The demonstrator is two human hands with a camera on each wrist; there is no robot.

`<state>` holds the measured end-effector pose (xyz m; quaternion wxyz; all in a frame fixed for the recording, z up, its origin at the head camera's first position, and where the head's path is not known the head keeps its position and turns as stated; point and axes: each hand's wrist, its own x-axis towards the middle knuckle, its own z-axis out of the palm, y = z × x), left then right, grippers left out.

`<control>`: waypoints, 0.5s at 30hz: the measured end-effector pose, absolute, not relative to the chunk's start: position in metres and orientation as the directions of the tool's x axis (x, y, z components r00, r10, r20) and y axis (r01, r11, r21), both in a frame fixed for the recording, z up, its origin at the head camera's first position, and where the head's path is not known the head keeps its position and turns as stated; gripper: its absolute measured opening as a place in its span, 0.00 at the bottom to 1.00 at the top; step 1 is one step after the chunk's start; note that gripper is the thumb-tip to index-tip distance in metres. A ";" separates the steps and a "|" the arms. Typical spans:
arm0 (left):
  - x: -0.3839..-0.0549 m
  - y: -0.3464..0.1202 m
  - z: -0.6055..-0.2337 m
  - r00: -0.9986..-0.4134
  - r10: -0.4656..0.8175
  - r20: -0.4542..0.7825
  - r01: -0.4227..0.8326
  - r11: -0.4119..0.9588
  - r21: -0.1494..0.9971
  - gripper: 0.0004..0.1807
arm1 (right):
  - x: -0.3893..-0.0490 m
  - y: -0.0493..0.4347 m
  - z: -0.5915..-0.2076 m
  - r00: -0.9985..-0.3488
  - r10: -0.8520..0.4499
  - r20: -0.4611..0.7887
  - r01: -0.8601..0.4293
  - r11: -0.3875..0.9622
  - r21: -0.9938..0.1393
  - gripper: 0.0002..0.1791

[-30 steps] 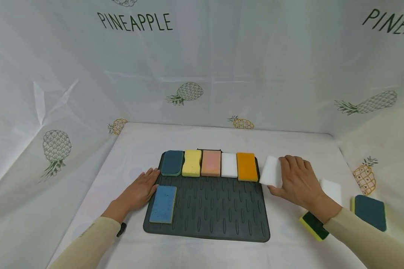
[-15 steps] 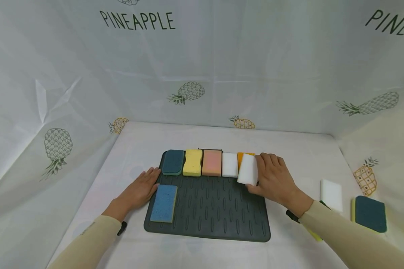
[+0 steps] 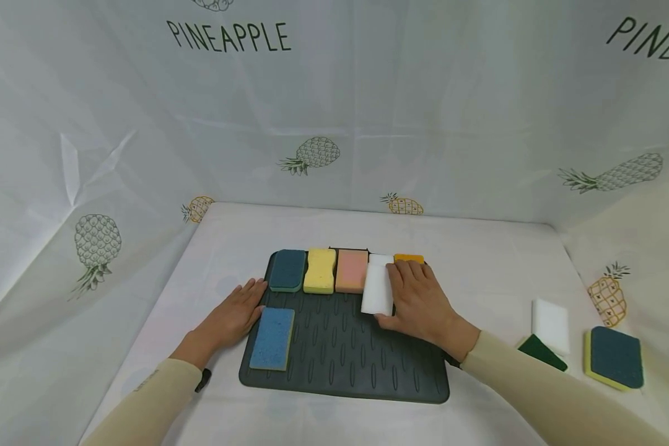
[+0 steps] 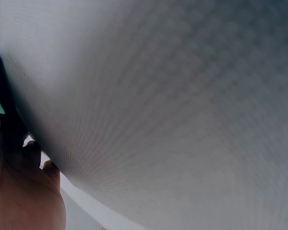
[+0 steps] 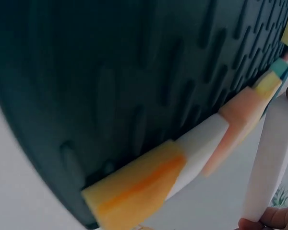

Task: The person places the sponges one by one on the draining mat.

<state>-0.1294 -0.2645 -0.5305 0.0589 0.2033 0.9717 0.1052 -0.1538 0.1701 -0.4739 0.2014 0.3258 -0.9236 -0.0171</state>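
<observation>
Pinched by its ends between the thumb and fingers of my right hand [image 3: 424, 306], a white sponge [image 3: 376, 291] hangs over the dark ribbed mat [image 3: 345, 371]. Along the mat's back edge runs a row: a teal sponge [image 3: 287, 271], a wavy yellow one [image 3: 319, 272], a pink sponge [image 3: 351, 271], a second white sponge [image 5: 201, 146] and an orange sponge [image 3: 409, 257]. The held sponge hides that second white one in the head view; my fingers partly cover the orange. My left hand [image 3: 228, 316] rests flat at the mat's left edge, beside a blue sponge [image 3: 272, 339].
Off the mat to the right lie another white sponge [image 3: 550, 325], a dark green scouring sponge [image 3: 542, 353] partly behind my right sleeve, and a teal-and-yellow sponge [image 3: 614, 358]. Pineapple-print sheeting [image 3: 451, 124] rises behind the table.
My right hand has carried the white sponge leftward from beyond the mat's right edge, past the orange sponge, to over the white sponge's place. My left hand has stayed still.
</observation>
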 end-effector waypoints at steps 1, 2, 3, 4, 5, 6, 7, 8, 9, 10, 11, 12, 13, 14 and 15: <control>-0.129 -0.265 -0.531 -0.911 0.406 -0.073 0.382 0.896 0.227 0.34 | -0.153 0.166 -0.474 -0.713 -0.610 0.346 -0.596 0.787 0.160 0.54; -0.129 -0.265 -0.531 -0.911 0.406 -0.073 0.381 0.896 0.227 0.34 | -0.152 0.162 -0.475 -0.718 -0.610 0.336 -0.597 0.788 0.154 0.55; -0.129 -0.265 -0.531 -0.911 0.406 -0.074 0.381 0.896 0.226 0.34 | -0.152 0.158 -0.475 -0.723 -0.610 0.326 -0.597 0.788 0.151 0.55; -0.129 -0.265 -0.531 -0.911 0.407 -0.075 0.382 0.896 0.225 0.34 | -0.151 0.153 -0.476 -0.727 -0.610 0.314 -0.597 0.788 0.149 0.55; -0.129 -0.265 -0.530 -0.910 0.407 -0.075 0.381 0.896 0.227 0.34 | -0.150 0.149 -0.477 -0.729 -0.612 0.308 -0.600 0.787 0.145 0.55; -0.129 -0.265 -0.529 -0.910 0.407 -0.076 0.382 0.896 0.229 0.34 | -0.149 0.145 -0.477 -0.732 -0.612 0.299 -0.599 0.787 0.146 0.56; -0.128 -0.265 -0.528 -0.910 0.408 -0.076 0.382 0.895 0.232 0.34 | -0.149 0.140 -0.478 -0.730 -0.615 0.298 -0.601 0.785 0.149 0.56; -0.128 -0.264 -0.527 -0.909 0.409 -0.077 0.382 0.894 0.233 0.34 | -0.148 0.136 -0.479 -0.729 -0.618 0.294 -0.604 0.783 0.147 0.56; -0.128 -0.264 -0.527 -0.909 0.409 -0.079 0.383 0.894 0.232 0.34 | -0.146 0.131 -0.480 -0.730 -0.620 0.285 -0.607 0.781 0.144 0.56; -0.128 -0.264 -0.526 -0.909 0.409 -0.080 0.382 0.894 0.234 0.34 | -0.145 0.127 -0.480 -0.732 -0.623 0.277 -0.611 0.779 0.139 0.56; -0.128 -0.263 -0.526 -0.909 0.409 -0.082 0.381 0.894 0.234 0.34 | -0.143 0.122 -0.481 -0.731 -0.627 0.269 -0.618 0.776 0.130 0.56; -0.128 -0.263 -0.525 -0.908 0.411 -0.080 0.384 0.894 0.232 0.34 | -0.141 0.117 -0.481 -0.733 -0.630 0.258 -0.622 0.773 0.119 0.56; -0.128 -0.263 -0.525 -0.908 0.410 -0.081 0.383 0.894 0.234 0.34 | -0.139 0.112 -0.482 -0.732 -0.634 0.249 -0.630 0.769 0.109 0.56; -0.128 -0.262 -0.525 -0.908 0.410 -0.083 0.382 0.894 0.234 0.34 | -0.136 0.108 -0.483 -0.733 -0.638 0.234 -0.636 0.766 0.095 0.56; -0.128 -0.262 -0.524 -0.909 0.409 -0.084 0.381 0.894 0.236 0.34 | -0.134 0.104 -0.483 -0.731 -0.643 0.226 -0.643 0.761 0.084 0.56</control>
